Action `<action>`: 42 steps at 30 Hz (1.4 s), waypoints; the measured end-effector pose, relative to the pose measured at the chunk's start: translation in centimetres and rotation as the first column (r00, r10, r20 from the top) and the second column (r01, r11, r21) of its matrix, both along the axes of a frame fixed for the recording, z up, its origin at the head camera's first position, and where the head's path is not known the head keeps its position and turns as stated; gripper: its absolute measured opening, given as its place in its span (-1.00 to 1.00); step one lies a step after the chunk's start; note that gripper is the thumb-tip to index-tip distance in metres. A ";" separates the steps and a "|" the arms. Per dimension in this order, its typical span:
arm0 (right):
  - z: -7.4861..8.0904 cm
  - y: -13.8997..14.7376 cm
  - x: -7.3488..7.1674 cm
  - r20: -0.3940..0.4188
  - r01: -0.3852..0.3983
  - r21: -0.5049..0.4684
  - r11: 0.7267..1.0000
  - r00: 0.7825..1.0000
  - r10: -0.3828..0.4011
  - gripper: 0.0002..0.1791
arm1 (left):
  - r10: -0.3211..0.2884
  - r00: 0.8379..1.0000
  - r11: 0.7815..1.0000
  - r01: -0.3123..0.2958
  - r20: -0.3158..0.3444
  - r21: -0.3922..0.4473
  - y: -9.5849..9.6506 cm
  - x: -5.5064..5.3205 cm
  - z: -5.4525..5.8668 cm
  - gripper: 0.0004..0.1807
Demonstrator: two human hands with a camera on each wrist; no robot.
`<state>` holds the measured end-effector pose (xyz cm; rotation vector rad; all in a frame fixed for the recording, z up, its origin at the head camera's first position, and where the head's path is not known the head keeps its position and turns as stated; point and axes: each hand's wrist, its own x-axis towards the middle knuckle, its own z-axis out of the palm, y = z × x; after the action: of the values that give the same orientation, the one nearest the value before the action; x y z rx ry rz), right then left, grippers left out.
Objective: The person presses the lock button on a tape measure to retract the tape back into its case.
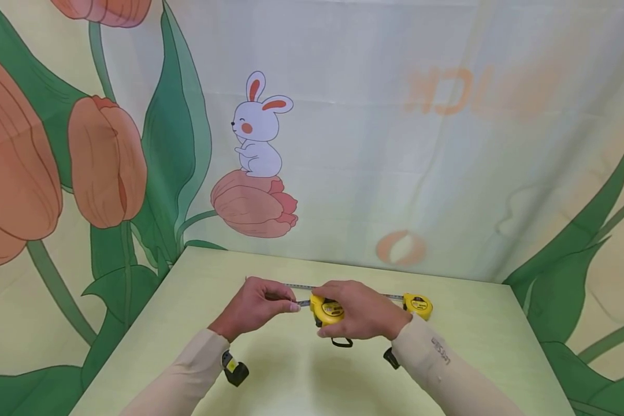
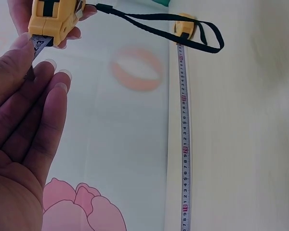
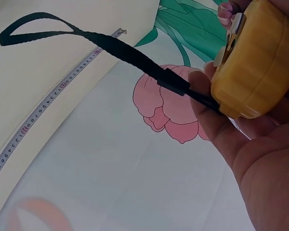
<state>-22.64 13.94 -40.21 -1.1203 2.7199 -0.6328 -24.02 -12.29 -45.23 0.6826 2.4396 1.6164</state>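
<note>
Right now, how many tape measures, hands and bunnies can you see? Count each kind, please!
Tape measures: 2 (held tape measure, other tape measure on the table)
Hands: 2 (left hand, right hand)
Bunnies: 1 (picture bunny on the backdrop)
Total: 5

Head view: is looking forward and down from the person's head, standing farthest back and taking in the left grip (image 1: 257, 303), right grip (image 1: 366, 312), surface (image 1: 478, 341) and backdrop (image 1: 353, 144).
Left wrist view: is facing far and right past the left palm, close up, rolled sideways.
Right wrist view: is facing far and left, closest to the held tape measure (image 1: 329, 312), also rolled.
Shared: all three are showing that measure, the laid-out blade (image 2: 184, 120) and the pink tulip (image 1: 249, 205).
</note>
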 end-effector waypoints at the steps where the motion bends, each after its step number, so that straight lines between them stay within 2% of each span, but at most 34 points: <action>1: 0.0 0.0 0.0 -0.001 0.000 0.000 1.000 1.000 0.000 -0.25 | 0.001 1.000 1.000 -0.001 0.000 -0.001 0.0 0.0 0.0 -0.91; 26: 0.0 -0.6 0.2 0.000 -0.008 -0.006 1.000 1.000 0.008 -0.25 | -0.008 1.000 1.000 0.008 0.008 0.004 0.5 0.1 -0.2 -0.87; 30: -0.1 -0.6 0.3 0.012 0.022 -0.046 0.999 1.000 -0.022 -0.21 | -0.011 1.000 1.000 0.011 0.011 0.006 0.5 0.1 -0.2 -0.86; 33: -0.4 -0.5 0.5 0.062 0.060 -0.092 0.994 0.997 -0.054 -0.19 | -0.016 1.000 1.000 0.016 0.012 0.011 0.4 0.2 -0.3 -0.85; 37: -1.2 -0.5 0.8 0.124 0.086 -0.153 0.984 0.990 -0.067 -0.22 | -0.027 1.000 0.999 0.026 0.011 0.022 0.2 0.4 -0.6 -0.80; 42: -2.4 -0.7 1.2 0.142 0.104 -0.231 0.967 0.987 -0.072 -0.28 | -0.026 0.999 0.999 0.025 0.038 0.029 0.1 0.8 -1.2 -0.69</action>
<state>-21.42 13.20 -42.57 -0.9671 2.6440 -1.0314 -23.19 -12.20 -46.47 0.6780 2.3756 1.6427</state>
